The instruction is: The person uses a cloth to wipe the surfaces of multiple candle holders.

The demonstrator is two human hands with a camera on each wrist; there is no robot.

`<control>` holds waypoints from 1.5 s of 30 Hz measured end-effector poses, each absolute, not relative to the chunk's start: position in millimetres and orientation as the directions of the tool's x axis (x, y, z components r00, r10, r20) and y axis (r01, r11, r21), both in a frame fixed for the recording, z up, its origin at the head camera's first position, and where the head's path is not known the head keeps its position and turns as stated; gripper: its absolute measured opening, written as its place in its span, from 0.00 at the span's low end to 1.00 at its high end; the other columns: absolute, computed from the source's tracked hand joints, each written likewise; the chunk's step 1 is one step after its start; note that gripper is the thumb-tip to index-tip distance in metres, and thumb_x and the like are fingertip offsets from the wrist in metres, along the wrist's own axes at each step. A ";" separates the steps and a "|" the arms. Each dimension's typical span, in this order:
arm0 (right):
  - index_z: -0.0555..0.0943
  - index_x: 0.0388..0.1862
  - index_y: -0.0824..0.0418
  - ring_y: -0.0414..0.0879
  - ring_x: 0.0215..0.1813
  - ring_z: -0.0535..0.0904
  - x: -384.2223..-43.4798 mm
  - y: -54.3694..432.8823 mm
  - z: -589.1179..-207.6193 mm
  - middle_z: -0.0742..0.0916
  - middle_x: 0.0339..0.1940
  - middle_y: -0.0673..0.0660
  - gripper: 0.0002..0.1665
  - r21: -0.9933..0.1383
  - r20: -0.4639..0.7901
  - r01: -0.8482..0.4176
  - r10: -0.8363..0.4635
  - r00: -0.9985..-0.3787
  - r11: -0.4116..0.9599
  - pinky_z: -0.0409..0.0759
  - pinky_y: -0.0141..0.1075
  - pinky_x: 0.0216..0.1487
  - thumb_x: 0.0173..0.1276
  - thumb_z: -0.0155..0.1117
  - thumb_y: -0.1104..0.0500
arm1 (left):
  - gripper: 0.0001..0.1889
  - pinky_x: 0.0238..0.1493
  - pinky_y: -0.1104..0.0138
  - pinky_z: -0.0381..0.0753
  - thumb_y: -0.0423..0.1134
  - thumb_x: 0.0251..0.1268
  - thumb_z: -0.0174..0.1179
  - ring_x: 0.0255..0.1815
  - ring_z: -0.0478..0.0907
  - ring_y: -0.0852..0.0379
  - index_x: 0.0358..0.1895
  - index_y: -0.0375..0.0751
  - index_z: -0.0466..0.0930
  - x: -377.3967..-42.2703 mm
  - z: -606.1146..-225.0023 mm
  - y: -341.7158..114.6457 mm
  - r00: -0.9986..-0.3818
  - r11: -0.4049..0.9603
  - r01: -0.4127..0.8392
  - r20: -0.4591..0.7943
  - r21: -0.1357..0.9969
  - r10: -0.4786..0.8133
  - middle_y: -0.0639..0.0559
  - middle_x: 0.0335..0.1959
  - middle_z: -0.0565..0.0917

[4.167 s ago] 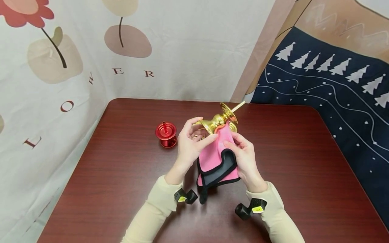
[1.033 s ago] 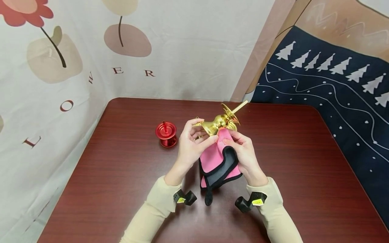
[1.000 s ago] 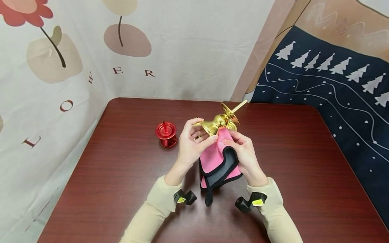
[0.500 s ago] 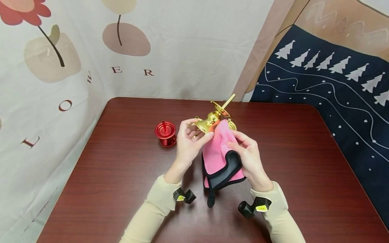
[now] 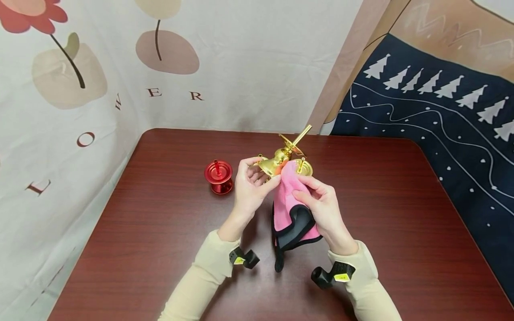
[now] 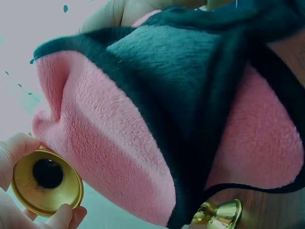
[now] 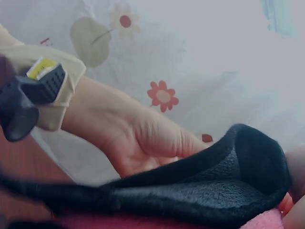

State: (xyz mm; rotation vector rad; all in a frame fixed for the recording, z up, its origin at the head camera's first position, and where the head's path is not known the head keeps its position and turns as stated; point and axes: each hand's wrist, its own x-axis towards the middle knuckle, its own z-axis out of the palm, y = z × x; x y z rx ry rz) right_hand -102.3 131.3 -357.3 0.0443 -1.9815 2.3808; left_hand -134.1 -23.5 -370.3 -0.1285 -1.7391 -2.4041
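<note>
In the head view my left hand (image 5: 250, 186) grips a shiny gold candlestick (image 5: 281, 155) by its flared foot. It is tilted above the table, stem pointing up and to the right. My right hand (image 5: 323, 207) pinches a pink cloth (image 5: 284, 200) with black edging, its upper end against the candlestick's body. The cloth's lower part hangs down with a dark grey side folded outward. The left wrist view looks into the candlestick's hollow foot (image 6: 28, 191), with fingers around its rim. In the right wrist view the cloth's black border (image 7: 257, 157) hides the right fingers.
A red candlestick (image 5: 218, 174) stands on the brown table (image 5: 160, 232) left of my left hand. Another gold candle holder (image 5: 306, 167) stands behind the cloth, partly covered. Printed fabric (image 5: 249, 67) hangs behind the table.
The gold candlestick has shifted a little left, showing more of the gold holder behind. The right hand has moved the cloth's upper end along the candlestick, right and then back left.
</note>
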 end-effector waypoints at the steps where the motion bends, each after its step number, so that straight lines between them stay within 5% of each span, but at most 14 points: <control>1: 0.85 0.39 0.47 0.39 0.35 0.79 -101.6 131.5 -357.2 0.85 0.34 0.47 0.25 -0.983 0.062 -0.063 0.014 -0.998 -0.172 0.78 0.27 0.37 0.57 0.58 0.77 | 0.31 0.52 0.63 0.76 0.17 0.43 0.64 0.43 0.77 0.57 0.54 0.25 0.61 -134.3 -370.3 -24.0 -0.983 -0.309 0.177 0.155 0.934 -0.095 0.39 0.47 0.76; 9: 0.85 0.36 0.48 0.39 0.34 0.78 -107.1 132.3 -359.8 0.85 0.32 0.49 0.25 -0.945 0.022 -0.062 0.126 -0.992 -0.320 0.77 0.26 0.34 0.60 0.55 0.77 | 0.26 0.47 0.66 0.77 0.19 0.45 0.61 0.41 0.78 0.57 0.51 0.31 0.64 -130.8 -370.0 -21.5 -0.994 -0.373 0.101 0.081 0.922 -0.069 0.42 0.43 0.77; 15: 0.84 0.37 0.47 0.39 0.35 0.79 -106.1 131.9 -360.2 0.85 0.34 0.48 0.25 -0.960 0.046 -0.073 0.106 -0.993 -0.271 0.78 0.26 0.36 0.59 0.56 0.77 | 0.27 0.47 0.67 0.76 0.19 0.45 0.62 0.41 0.76 0.59 0.51 0.27 0.62 -129.6 -369.2 -18.1 -0.993 -0.358 0.119 0.115 0.926 -0.034 0.44 0.43 0.76; 20: 0.84 0.37 0.45 0.39 0.36 0.79 -101.8 132.3 -359.3 0.85 0.35 0.47 0.26 -0.970 0.077 -0.093 0.079 -0.994 -0.225 0.79 0.27 0.38 0.58 0.59 0.77 | 0.26 0.50 0.65 0.77 0.20 0.46 0.62 0.41 0.77 0.57 0.50 0.28 0.63 -130.4 -368.9 -19.6 -0.991 -0.329 0.130 0.117 0.935 -0.057 0.43 0.44 0.76; 28: 0.84 0.39 0.49 0.40 0.35 0.78 -100.8 134.5 -361.0 0.85 0.34 0.50 0.23 -0.937 0.013 -0.060 0.136 -0.991 -0.345 0.78 0.27 0.36 0.62 0.54 0.76 | 0.25 0.40 0.71 0.78 0.20 0.48 0.60 0.44 0.78 0.53 0.51 0.31 0.63 -130.5 -370.5 -20.0 -0.999 -0.367 0.031 0.018 0.930 -0.039 0.36 0.46 0.78; 36: 0.83 0.38 0.48 0.38 0.36 0.79 -99.8 136.4 -364.1 0.85 0.34 0.47 0.24 -0.965 0.057 -0.089 0.134 -0.989 -0.248 0.78 0.27 0.39 0.60 0.56 0.77 | 0.28 0.38 0.72 0.78 0.20 0.47 0.58 0.40 0.77 0.57 0.54 0.29 0.62 -132.5 -373.8 -20.6 -0.996 -0.327 0.045 0.069 0.944 0.063 0.39 0.46 0.75; 45: 0.83 0.40 0.48 0.39 0.36 0.78 -97.4 140.4 -366.5 0.85 0.36 0.47 0.25 -0.972 0.129 -0.150 0.121 -0.984 -0.181 0.78 0.26 0.38 0.58 0.59 0.78 | 0.23 0.37 0.74 0.76 0.21 0.47 0.61 0.40 0.75 0.58 0.51 0.25 0.71 -136.5 -372.9 -25.5 -0.989 -0.214 0.013 0.044 0.977 0.140 0.40 0.47 0.74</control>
